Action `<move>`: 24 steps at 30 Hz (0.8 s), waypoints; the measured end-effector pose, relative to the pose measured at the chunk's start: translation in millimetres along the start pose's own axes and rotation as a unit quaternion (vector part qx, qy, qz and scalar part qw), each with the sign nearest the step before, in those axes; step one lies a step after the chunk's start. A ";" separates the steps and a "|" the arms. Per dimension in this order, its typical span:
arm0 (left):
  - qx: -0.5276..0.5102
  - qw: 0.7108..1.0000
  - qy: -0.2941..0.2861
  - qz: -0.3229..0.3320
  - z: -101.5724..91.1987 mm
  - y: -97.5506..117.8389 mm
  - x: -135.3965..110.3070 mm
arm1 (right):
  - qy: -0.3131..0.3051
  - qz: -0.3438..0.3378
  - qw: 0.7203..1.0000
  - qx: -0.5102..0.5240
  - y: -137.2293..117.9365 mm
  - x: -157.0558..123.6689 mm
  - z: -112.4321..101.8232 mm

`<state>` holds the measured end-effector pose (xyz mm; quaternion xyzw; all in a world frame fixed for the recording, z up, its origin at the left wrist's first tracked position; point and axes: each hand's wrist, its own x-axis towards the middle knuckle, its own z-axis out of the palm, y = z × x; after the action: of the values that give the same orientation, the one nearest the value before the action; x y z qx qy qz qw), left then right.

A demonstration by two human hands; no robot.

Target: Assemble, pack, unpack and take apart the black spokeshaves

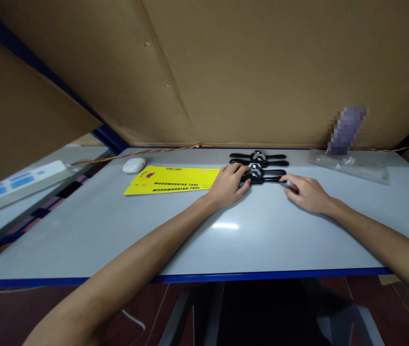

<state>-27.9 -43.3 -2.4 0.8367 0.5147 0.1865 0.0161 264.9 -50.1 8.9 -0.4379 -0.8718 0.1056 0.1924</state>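
Several black two-handled tools [259, 156] lie in a row near the back of the grey table [118, 230]. My left hand [228, 185] curls its fingers over the left handle of the nearest tool [262, 176]. My right hand [307, 192] rests at that tool's right handle end, with the thumb and forefinger pinched round its tip. Both forearms stretch across the table from the front edge.
Yellow printed cards [172, 179] lie left of the tools, with a small white oval object [134, 165] behind them. A clear plastic bag [350, 166] sits at the back right. A white power strip [17, 183] lies at the far left. Cardboard walls enclose the table.
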 end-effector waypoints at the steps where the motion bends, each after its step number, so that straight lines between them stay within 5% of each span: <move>1: 0.003 1.000 0.001 0.006 -0.7 0.5 0.3 | -0.001 0.000 1.000 0.004 0.6 0.1 -0.1; 9: 0.003 0.996 -0.047 0.072 -9.5 19.6 -6.1 | 0.038 -0.052 0.998 -0.003 3.7 -4.5 3.8; 15: -0.188 0.981 0.013 0.035 -9.5 50.7 -16.7 | 0.104 -0.145 0.980 -0.084 -14.9 -8.2 6.8; 19: -0.248 0.966 0.071 0.005 -6.1 57.9 -17.9 | 0.030 -0.102 0.991 -0.076 -29.1 -11.6 6.4; 24: -0.244 0.966 0.050 0.064 0.0 54.3 -21.3 | -0.045 -0.038 0.995 -0.074 -34.6 -12.4 2.4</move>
<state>10.0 -87.3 3.2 0.8281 0.3993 0.3487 0.1826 245.6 -80.7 15.9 -0.4119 -0.9012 0.0527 0.1241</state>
